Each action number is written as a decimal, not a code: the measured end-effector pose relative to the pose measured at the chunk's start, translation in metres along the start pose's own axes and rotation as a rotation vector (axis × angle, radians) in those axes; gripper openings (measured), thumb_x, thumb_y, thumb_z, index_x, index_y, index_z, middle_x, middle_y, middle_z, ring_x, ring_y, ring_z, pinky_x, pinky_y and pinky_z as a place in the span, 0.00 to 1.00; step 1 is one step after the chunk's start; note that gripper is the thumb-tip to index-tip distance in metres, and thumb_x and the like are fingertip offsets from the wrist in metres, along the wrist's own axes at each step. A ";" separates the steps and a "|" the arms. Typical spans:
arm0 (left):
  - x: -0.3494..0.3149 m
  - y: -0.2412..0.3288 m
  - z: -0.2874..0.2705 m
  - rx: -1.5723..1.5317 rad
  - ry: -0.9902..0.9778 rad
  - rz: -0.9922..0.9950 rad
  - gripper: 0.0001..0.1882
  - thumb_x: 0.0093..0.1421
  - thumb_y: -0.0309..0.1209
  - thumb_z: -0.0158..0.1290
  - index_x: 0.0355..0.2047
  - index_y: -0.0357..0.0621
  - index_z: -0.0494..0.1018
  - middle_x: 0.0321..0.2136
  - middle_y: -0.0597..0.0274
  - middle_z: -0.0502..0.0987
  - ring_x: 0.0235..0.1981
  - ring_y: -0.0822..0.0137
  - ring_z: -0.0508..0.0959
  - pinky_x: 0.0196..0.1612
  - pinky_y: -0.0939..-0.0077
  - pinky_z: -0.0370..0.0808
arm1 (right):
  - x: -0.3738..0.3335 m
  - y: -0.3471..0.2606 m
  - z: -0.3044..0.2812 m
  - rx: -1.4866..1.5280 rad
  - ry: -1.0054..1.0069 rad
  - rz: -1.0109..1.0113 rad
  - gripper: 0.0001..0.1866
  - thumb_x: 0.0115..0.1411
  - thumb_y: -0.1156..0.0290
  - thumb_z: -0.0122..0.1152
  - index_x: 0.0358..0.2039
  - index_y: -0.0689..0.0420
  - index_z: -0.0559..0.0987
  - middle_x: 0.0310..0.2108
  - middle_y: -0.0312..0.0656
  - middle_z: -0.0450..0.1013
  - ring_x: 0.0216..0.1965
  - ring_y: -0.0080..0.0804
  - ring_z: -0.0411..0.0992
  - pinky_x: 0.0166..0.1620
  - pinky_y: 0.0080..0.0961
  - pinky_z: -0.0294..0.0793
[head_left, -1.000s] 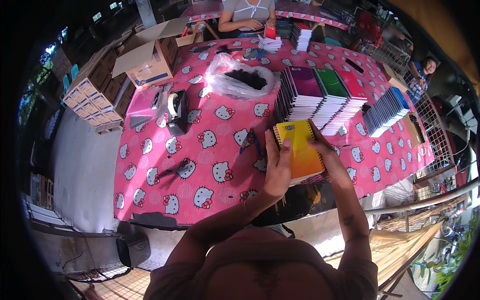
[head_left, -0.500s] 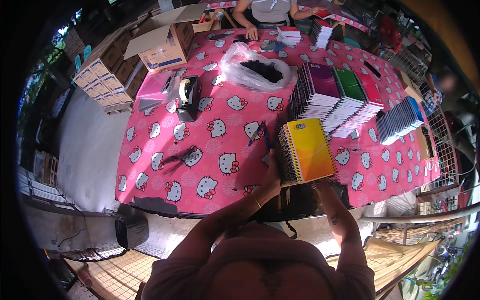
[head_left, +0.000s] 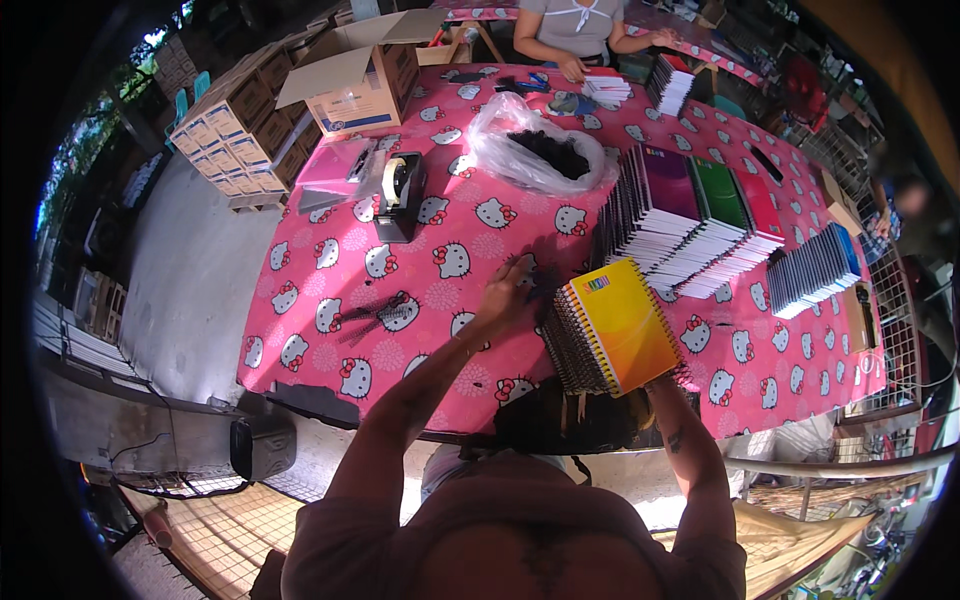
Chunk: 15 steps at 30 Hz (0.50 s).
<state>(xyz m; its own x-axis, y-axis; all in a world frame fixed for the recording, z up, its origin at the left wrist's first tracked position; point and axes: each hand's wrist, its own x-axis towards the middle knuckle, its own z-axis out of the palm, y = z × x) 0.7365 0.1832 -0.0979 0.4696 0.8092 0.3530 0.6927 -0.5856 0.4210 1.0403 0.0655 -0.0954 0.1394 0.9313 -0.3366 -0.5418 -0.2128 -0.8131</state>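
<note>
A stack of yellow-orange spiral notebooks (head_left: 630,325) is tilted at the table's near edge, its coil bindings facing left. My right hand (head_left: 660,388) holds it from the near right side, with its fingers mostly hidden behind the notebooks. To the left of the stack, my left hand (head_left: 507,290) reaches over the tablecloth with fingers stretched out. A small dark shape or shadow lies by its fingertips, and the blue-handled tool there is covered. Loose black coils (head_left: 375,318) lie farther left on the pink cloth.
Stacked purple (head_left: 665,180), green (head_left: 718,190) and red notebooks (head_left: 757,205) stand beyond, blue ones (head_left: 815,270) at right. A plastic bag (head_left: 490,150) of black pieces, a tape dispenser (head_left: 400,195) and an open carton (head_left: 355,90) sit farther back. Another person (head_left: 575,35) works opposite.
My left hand has left the notebook stack and moved to the blue-handled tool, covering it. The stack tilts more in my right hand. The person opposite has moved a hand onto some notebooks.
</note>
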 end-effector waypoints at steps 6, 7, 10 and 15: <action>0.011 0.007 -0.013 0.118 -0.217 0.152 0.29 0.53 0.41 0.61 0.55 0.48 0.72 0.51 0.48 0.70 0.58 0.44 0.68 0.57 0.48 0.70 | -0.021 -0.006 -0.023 -0.020 0.071 -0.077 0.24 0.71 0.57 0.44 0.60 0.59 0.69 0.55 0.44 0.71 0.54 0.33 0.70 0.58 0.31 0.68; -0.004 0.004 -0.028 0.066 -0.198 0.072 0.31 0.53 0.36 0.60 0.58 0.45 0.68 0.52 0.46 0.68 0.56 0.45 0.68 0.53 0.47 0.71 | -0.028 -0.010 -0.016 -0.032 0.059 -0.096 0.23 0.71 0.57 0.44 0.60 0.59 0.69 0.55 0.44 0.71 0.53 0.33 0.71 0.58 0.31 0.68; -0.056 0.012 -0.093 0.101 -0.281 -0.131 0.32 0.52 0.30 0.57 0.59 0.43 0.66 0.50 0.45 0.67 0.53 0.44 0.69 0.48 0.48 0.71 | -0.058 -0.016 -0.025 -0.071 0.104 -0.173 0.22 0.72 0.59 0.45 0.59 0.59 0.70 0.54 0.44 0.72 0.52 0.32 0.72 0.57 0.31 0.69; -0.155 -0.049 -0.152 0.283 -0.173 -0.275 0.35 0.49 0.29 0.56 0.59 0.34 0.61 0.45 0.41 0.66 0.47 0.41 0.70 0.46 0.50 0.72 | -0.145 -0.058 -0.001 -0.087 0.359 -0.346 0.19 0.71 0.65 0.47 0.57 0.60 0.72 0.52 0.42 0.73 0.52 0.32 0.72 0.55 0.32 0.71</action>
<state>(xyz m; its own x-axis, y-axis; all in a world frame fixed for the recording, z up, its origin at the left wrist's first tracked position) 0.5472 0.0793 -0.0463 0.3152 0.9433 0.1042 0.9163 -0.3311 0.2255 1.0517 -0.0573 -0.0001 0.5832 0.7943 -0.1703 -0.3447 0.0522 -0.9373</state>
